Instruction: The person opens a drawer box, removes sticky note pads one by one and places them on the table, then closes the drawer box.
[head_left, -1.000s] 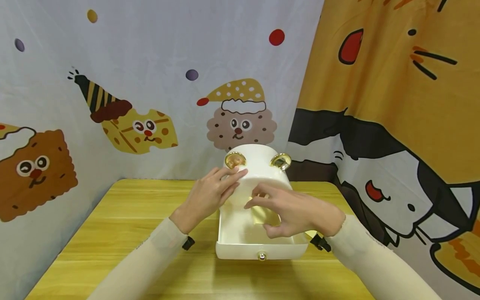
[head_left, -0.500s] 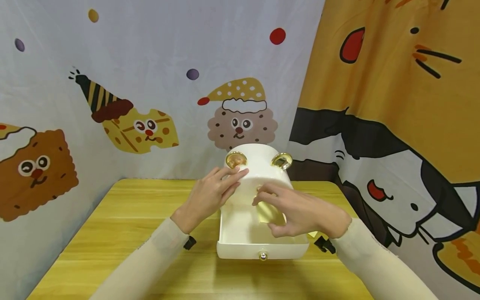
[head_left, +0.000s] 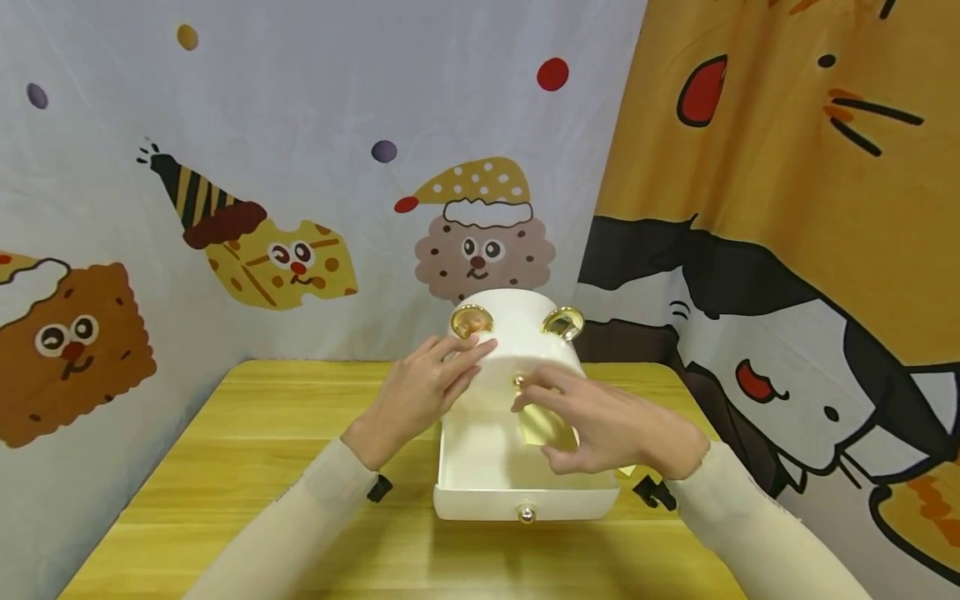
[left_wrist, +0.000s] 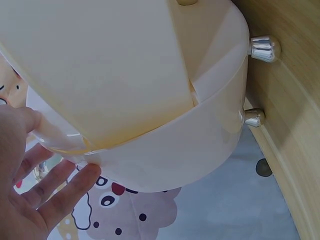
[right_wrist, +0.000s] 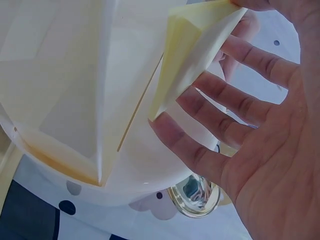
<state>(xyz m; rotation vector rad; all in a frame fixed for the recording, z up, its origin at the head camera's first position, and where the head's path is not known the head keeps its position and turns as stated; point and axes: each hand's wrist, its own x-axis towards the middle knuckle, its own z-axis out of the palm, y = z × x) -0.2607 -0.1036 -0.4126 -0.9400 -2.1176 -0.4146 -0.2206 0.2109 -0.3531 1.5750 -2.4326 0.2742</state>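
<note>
As the left hand [head_left: 420,385] rests unclenched on the white box [head_left: 519,321], the right hand [head_left: 606,418] pinches yellow paper [head_left: 543,427] over its drawer [head_left: 483,504]

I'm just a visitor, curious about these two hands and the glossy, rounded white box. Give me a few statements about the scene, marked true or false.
1. The person's right hand holds a thin, pale yellow sheet of paper. True.
2. The person's left hand grips a round gold knob. False: the left hand touches the glossy, rounded white box beside a shiny gold ear-shaped piece.
3. The box's white drawer is fully closed. False: the drawer stands open toward the person.
4. The box stands on a yellowish wood-grain table. True.
</note>
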